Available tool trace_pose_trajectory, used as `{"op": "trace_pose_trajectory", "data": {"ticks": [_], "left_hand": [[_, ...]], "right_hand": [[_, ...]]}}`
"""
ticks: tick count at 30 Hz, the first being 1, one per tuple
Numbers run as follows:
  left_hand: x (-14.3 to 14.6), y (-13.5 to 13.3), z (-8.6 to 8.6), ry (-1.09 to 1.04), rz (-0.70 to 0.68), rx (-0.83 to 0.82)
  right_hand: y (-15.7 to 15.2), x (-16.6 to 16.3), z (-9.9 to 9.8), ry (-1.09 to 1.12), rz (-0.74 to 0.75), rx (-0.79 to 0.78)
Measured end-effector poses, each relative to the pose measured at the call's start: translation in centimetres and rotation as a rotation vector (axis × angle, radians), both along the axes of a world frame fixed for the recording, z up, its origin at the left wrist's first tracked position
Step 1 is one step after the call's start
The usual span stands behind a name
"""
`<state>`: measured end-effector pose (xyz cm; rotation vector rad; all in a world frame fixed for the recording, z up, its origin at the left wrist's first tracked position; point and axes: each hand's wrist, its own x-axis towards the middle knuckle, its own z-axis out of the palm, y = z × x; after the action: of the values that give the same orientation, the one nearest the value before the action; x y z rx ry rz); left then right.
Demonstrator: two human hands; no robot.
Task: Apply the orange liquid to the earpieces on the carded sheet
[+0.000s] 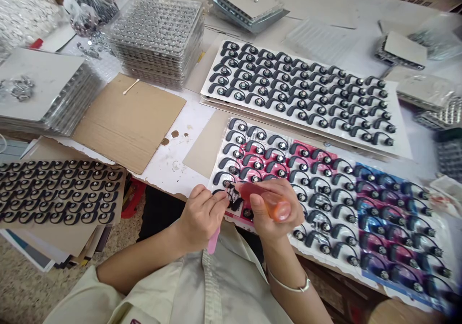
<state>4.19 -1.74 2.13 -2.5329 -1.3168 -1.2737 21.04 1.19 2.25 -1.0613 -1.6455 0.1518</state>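
Note:
My left hand (pixel 202 213) is closed in a pinch around a slim pink tool (pixel 213 241), whose flat end sticks out below the fingers; its tip is hidden. In my right hand (pixel 279 213) is a translucent orange-red squeeze bottle (pixel 265 198), tilted with its narrow end toward the left fingertips. Both hands meet over the left part of a sheet (pixel 236 209) patterned in pink, white and blue. Rows of black curved pieces with round silvery studs (pixel 256 162) lie on it. Whether the left fingers also touch one of these pieces I cannot tell.
Behind lies a white board (pixel 212 95) with more black curved pieces. Brown cardboard (pixel 130 122) bears a cotton swab (pixel 130 87). Stacked clear trays (pixel 155 40) stand at the back left. Another filled card (pixel 61 191) rests on a pile at the left.

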Motion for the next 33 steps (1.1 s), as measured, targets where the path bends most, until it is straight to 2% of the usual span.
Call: {"op": "trace_pose_trajectory", "data": {"ticks": [17,24,27,33], "left_hand": [[-0.05,0.07,0.34,0.010,-0.004,0.000],[-0.05,0.08,0.41,0.006,-0.007,-0.003],[-0.10,0.04,0.38,0.016,-0.012,-0.021],[-0.13,-0.04,0.18,-0.002,-0.010,-0.030]], "right_hand": [[-0.26,0.23,-0.03,0.031,-0.044,-0.024],[-0.41,0.75,-0.27,0.143,-0.067,0.017],[-0.47,0.75,-0.22,0.128,-0.060,-0.035],[-0.42,0.69,-0.26,0.054,-0.032,-0.028]]}}
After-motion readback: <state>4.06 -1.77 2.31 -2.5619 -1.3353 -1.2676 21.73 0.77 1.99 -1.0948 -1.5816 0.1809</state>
